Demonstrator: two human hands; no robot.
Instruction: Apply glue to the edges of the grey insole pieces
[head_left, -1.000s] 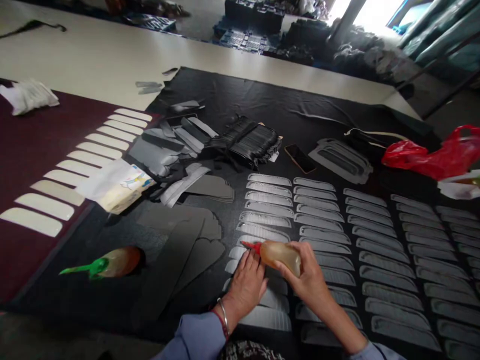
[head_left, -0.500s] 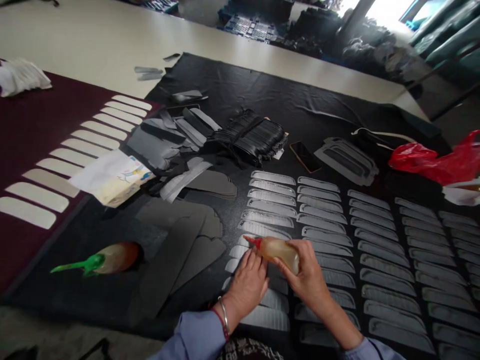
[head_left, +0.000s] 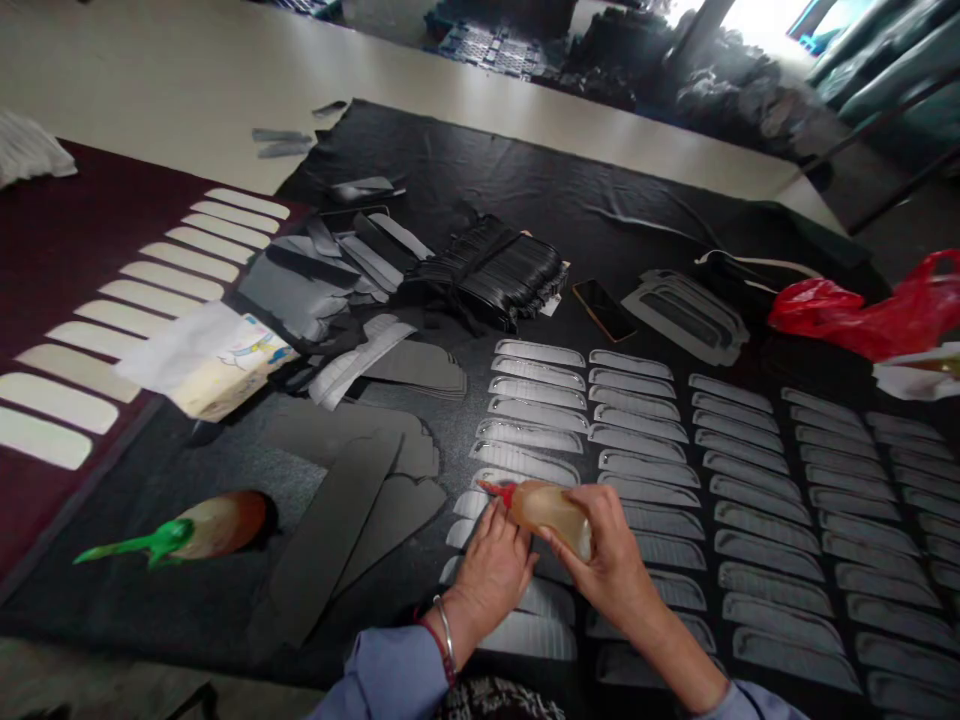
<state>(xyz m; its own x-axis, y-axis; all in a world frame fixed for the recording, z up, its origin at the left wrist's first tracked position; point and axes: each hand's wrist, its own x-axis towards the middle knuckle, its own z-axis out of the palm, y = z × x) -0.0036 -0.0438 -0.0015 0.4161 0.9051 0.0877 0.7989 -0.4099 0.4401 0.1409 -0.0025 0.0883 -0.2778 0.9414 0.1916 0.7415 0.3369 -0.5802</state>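
Right hand is wrapped round a squeeze bottle w/ amber liquid & a red nozzle, fingers clamped on its body. Bottle lies tilted, nozzle pointing left and touching down on a grey strip in the leftmost column of strips, near the desk's front edge. Left hand lies flat just beside the nozzle, fingers together, pressing on the strips there; it grips nothing. Bracelet and red band on that wrist, blue sleeve below.

The grey strips run in several neat columns across the black cloth, from front-centre out to the right edge. A second bottle w/ green nozzle lies on its side toward the front left corner, well apart from both hands. Between it and the hands: dark grey cut sheets, overlapping. Further back, a bundle of black pieces, a phone beside it, & a grey moulded tray. Tissue pack sits at the cloth's left edge. On the maroon mat, left side, a row of cream strips. Red plastic bag at the right edge. Whether glue is actually coming out of the nozzle — can't tell, too small.
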